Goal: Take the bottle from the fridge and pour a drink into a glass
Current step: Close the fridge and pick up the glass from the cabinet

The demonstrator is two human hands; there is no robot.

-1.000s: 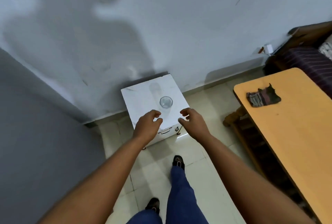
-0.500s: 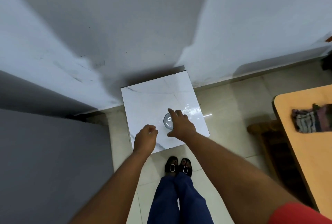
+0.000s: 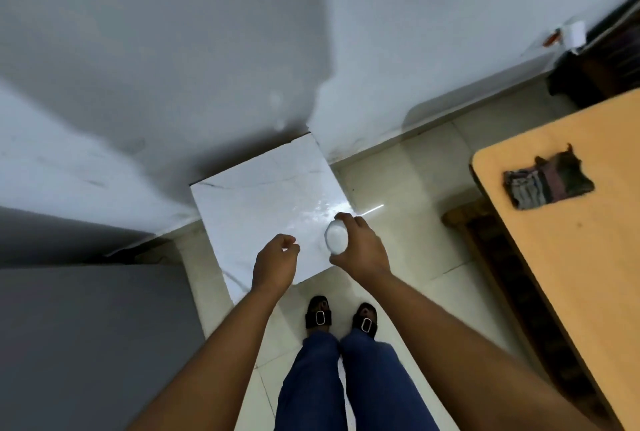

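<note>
A clear drinking glass (image 3: 336, 237) is held in my right hand (image 3: 360, 246), seen from above over the right front part of a small white marble-look cabinet (image 3: 263, 209). My fingers wrap its right side. My left hand (image 3: 275, 262) hovers just left of the glass over the cabinet's front edge, fingers curled in, nothing in it. No bottle is in view. The grey slab (image 3: 86, 344) at lower left may be the fridge; I cannot tell.
A wooden table (image 3: 571, 257) with a folded dark cloth (image 3: 547, 181) stands to the right, a bench (image 3: 485, 247) under its edge. The white wall (image 3: 381, 32) runs behind the cabinet. My sandalled feet (image 3: 341, 316) stand on the tiled floor just before it.
My right hand went from reaching over the glass to closing round it, and has drawn it slightly right and nearer. The view has swung a little to the right; the left hand stays curled beside it.
</note>
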